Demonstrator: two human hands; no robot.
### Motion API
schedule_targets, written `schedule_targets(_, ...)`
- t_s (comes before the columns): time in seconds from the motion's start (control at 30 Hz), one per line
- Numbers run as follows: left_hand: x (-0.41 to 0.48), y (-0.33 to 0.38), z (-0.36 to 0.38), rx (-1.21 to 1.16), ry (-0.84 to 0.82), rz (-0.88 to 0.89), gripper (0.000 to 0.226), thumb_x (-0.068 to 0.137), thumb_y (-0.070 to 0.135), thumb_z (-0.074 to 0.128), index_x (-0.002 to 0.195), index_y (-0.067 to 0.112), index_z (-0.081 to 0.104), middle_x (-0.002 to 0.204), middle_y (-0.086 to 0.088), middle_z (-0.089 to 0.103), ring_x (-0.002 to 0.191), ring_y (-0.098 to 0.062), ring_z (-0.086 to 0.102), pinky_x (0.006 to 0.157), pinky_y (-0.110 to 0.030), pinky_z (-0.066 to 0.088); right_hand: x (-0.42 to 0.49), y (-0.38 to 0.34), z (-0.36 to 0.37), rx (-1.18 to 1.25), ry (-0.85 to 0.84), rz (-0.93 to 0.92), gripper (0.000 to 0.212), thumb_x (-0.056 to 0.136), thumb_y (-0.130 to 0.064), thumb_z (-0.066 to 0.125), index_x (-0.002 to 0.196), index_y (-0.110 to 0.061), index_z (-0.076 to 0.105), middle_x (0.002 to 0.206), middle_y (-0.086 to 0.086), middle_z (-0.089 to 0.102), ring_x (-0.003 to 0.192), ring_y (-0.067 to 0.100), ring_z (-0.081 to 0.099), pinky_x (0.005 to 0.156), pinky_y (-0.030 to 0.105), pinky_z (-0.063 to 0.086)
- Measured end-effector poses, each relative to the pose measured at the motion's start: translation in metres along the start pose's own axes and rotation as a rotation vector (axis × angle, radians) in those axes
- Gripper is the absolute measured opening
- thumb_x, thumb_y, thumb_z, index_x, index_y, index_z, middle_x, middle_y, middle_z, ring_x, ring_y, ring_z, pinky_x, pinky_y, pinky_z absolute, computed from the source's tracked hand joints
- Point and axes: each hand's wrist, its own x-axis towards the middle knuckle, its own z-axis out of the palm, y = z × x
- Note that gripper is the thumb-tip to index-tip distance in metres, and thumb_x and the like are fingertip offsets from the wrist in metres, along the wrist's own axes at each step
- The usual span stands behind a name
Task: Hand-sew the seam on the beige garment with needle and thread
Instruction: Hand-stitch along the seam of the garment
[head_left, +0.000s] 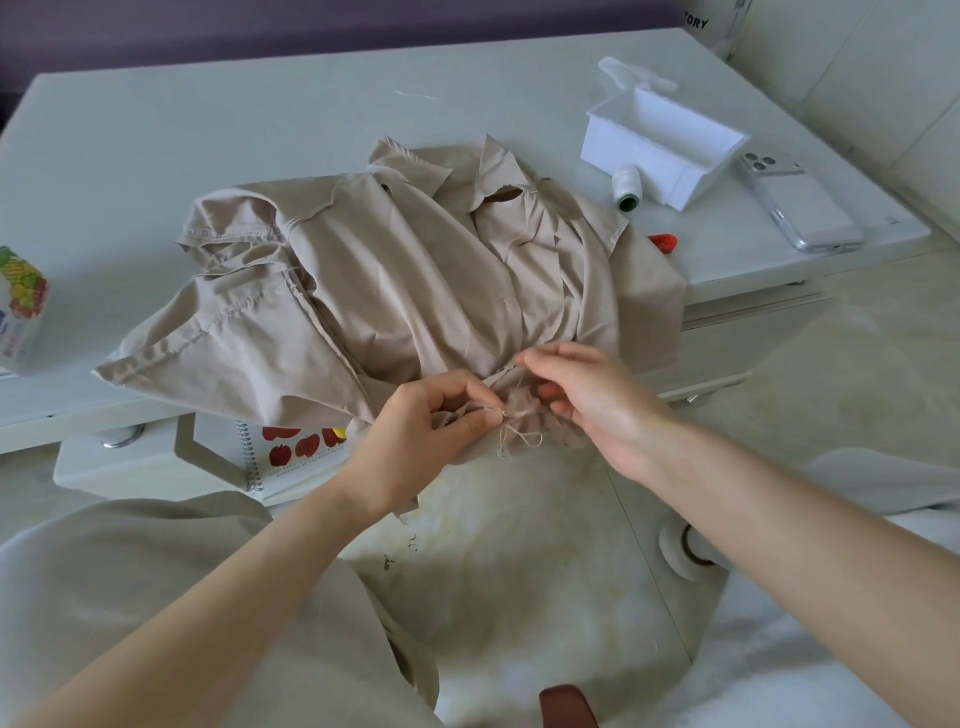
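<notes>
Left hand (426, 423) was pinched on thread (522, 441) at the beige garment (415, 270) seam; right hand (587, 400), fingers curled, was closed on cloth just beside. Needle not discerned. Looped slack was judged best drawn through gently.

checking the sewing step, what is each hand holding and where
Left hand pinches the beige garment at its near edge, by the loose thread. Right hand seems to grip the same edge beside it.
</notes>
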Motion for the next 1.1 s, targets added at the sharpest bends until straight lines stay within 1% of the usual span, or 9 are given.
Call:
schedule_targets(0.2, 0.001, 0.001, 0.003, -0.012, -0.026, -0.034, 0.009, 0.091, 0.010, 0.060, 0.085, 0.009, 0.067, 0.072, -0.004, 0.058, 0.058, -0.004, 0.048, 0.053, -0.010, 0.039, 0.010, 0.000, -0.020, 0.368, 0.180, -0.038, 0.019, 0.099, -0.008, 0.042, 0.084, -0.008, 0.054, 0.075, 0.004, 0.060, 0.074, 0.013, 0.062, 0.081, 0.026, 0.054)
schedule_targets(0.3, 0.002, -0.002, 0.002, -0.007, -0.012, -0.047, 0.011, 0.092, 0.013, 0.059, 0.086, 0.011, 0.067, 0.071, -0.001, 0.058, 0.061, -0.005, 0.050, 0.056, -0.011, 0.040, 0.009, 0.005, -0.030, 0.518, 0.157, -0.037, 0.020, 0.102, -0.009, 0.037, 0.086, -0.006, 0.050, 0.064, 0.005, 0.053, 0.062, 0.015, 0.064, 0.079, 0.034, 0.056)
schedule_targets(0.4, 0.003, -0.004, 0.001, -0.019, 0.007, -0.063, 0.012, 0.094, 0.012, 0.056, 0.088, 0.009, 0.066, 0.068, -0.003, 0.057, 0.059, -0.005, 0.049, 0.056, -0.010, 0.041, 0.006, 0.015, -0.039, 0.547, 0.180, -0.033, 0.019, 0.102, -0.011, 0.038, 0.086, -0.009, 0.047, 0.057, -0.001, 0.041, 0.044, 0.008, 0.045, 0.067, 0.031, 0.057)
schedule_targets(0.5, 0.005, -0.006, 0.001, -0.068, 0.011, -0.086, 0.014, 0.096, 0.009, 0.053, 0.087, 0.005, 0.063, 0.064, -0.009, 0.048, 0.054, -0.012, 0.043, 0.051, -0.014, 0.039, 0.001, 0.029, -0.050, 0.350, 0.226, -0.077, 0.020, 0.103, -0.016, 0.035, 0.087, -0.015, 0.048, 0.058, -0.004, 0.034, 0.039, 0.004, 0.030, 0.042, 0.015, 0.039)
schedule_targets(0.6, 0.008, -0.008, 0.000, -0.112, 0.016, -0.124, 0.016, 0.096, 0.013, 0.053, 0.086, 0.007, 0.063, 0.068, -0.013, 0.046, 0.061, -0.021, 0.037, 0.050, -0.019, 0.036, 0.000, 0.052, -0.062, 0.090, 0.255, -0.161, 0.022, 0.103, -0.014, 0.034, 0.086, -0.015, 0.049, 0.058, -0.002, 0.032, 0.038, 0.002, 0.025, 0.037, 0.014, 0.023)
schedule_targets(0.77, 0.011, -0.010, -0.005, -0.259, 0.052, -0.177, 0.020, 0.094, 0.018, 0.055, 0.082, 0.007, 0.065, 0.081, -0.016, 0.049, 0.074, -0.028, 0.038, 0.060, -0.033, 0.034, -0.005, 0.093, -0.072, -0.236, 0.283, -0.257, 0.023, 0.101, -0.013, 0.039, 0.082, -0.016, 0.051, 0.058, 0.000, 0.037, 0.040, 0.003, 0.030, 0.041, 0.014, 0.024)
schedule_targets(0.9, 0.012, -0.011, -0.009, -0.353, 0.107, -0.219, 0.021, 0.095, 0.018, 0.054, 0.085, 0.001, 0.061, 0.083, -0.016, 0.050, 0.075, -0.030, 0.040, 0.054, -0.033, 0.038, -0.006, 0.107, -0.077, -0.385, 0.357, -0.311, 0.019, 0.100, -0.008, 0.037, 0.087, -0.010, 0.051, 0.059, -0.009, 0.040, 0.046, 0.003, 0.039, 0.050, 0.017, 0.030)
schedule_targets(1.0, 0.012, -0.010, -0.010, -0.352, 0.176, -0.183, 0.021, 0.095, 0.015, 0.054, 0.079, 0.008, 0.064, 0.079, -0.016, 0.061, 0.075, -0.029, 0.053, 0.073, -0.045, 0.047, -0.003, 0.111, -0.085, -0.461, 0.436, -0.285, 0.016, 0.101, -0.011, 0.035, 0.093, -0.009, 0.049, 0.063, -0.016, 0.042, 0.051, 0.004, 0.042, 0.054, 0.023, 0.031)
schedule_targets(1.1, 0.012, -0.011, -0.011, -0.353, 0.192, -0.162, 0.022, 0.095, 0.014, 0.053, 0.077, 0.012, 0.065, 0.078, -0.008, 0.067, 0.079, -0.021, 0.064, 0.085, -0.044, 0.051, -0.001, 0.112, -0.093, -0.505, 0.499, -0.257, 0.016, 0.101, -0.011, 0.033, 0.097, -0.011, 0.049, 0.070, -0.020, 0.043, 0.056, 0.002, 0.046, 0.053, 0.019, 0.033)
